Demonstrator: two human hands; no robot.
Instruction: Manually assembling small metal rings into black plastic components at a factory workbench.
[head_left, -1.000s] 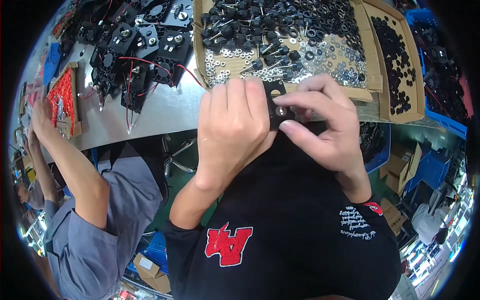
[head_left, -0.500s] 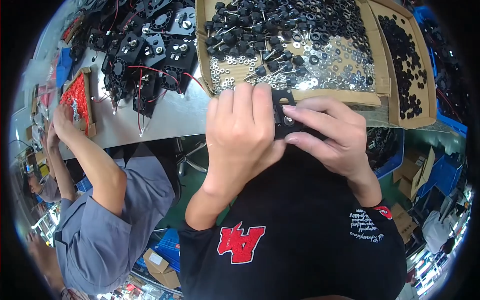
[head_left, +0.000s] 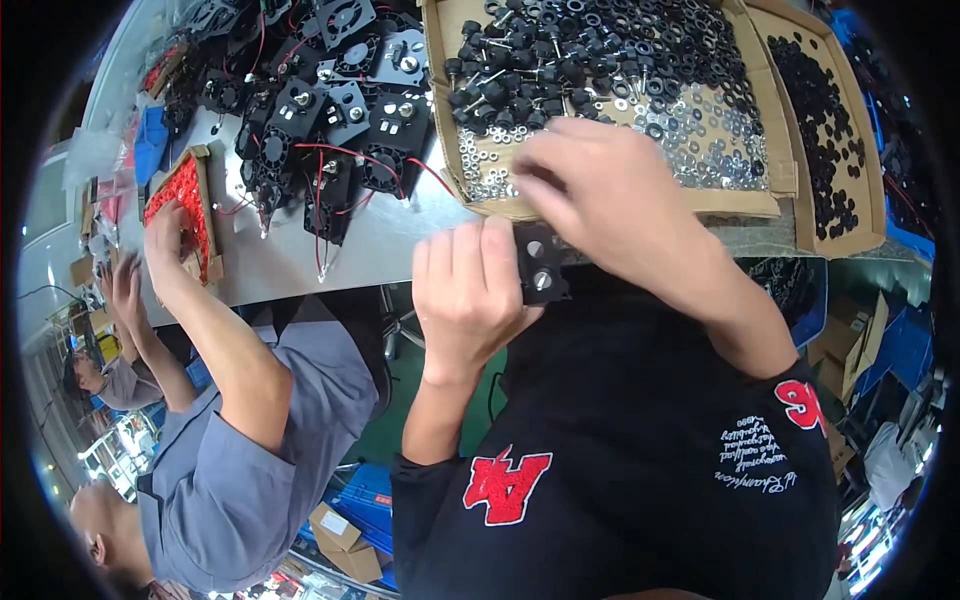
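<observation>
My left hand (head_left: 465, 285) is closed round a black fan bracket (head_left: 541, 262), held just off the bench's near edge. The bracket's face shows a round hole and a slotted metal screw head below it. My right hand (head_left: 610, 185) is above the near left part of a cardboard tray (head_left: 610, 203), over small metal nuts (head_left: 487, 180). Its thumb and fingers curl toward each other and are blurred, so whether they hold anything is unclear. Black knobs with metal shafts (head_left: 495, 92), black rings and washers (head_left: 690, 130) lie in the same tray.
Left of the tray, black fan assemblies (head_left: 300, 110) with red wires are heaped on the metal bench (head_left: 370, 255). A second cardboard tray (head_left: 850, 235) at right holds small black discs. At far left a co-worker's hand (head_left: 168, 240) reaches into a box of red parts (head_left: 185, 190).
My right hand has left the bracket and moved up and left over the nuts. The left hand keeps its hold on the bracket, whose screw head now shows plainly. The co-worker's hand has shifted too.
</observation>
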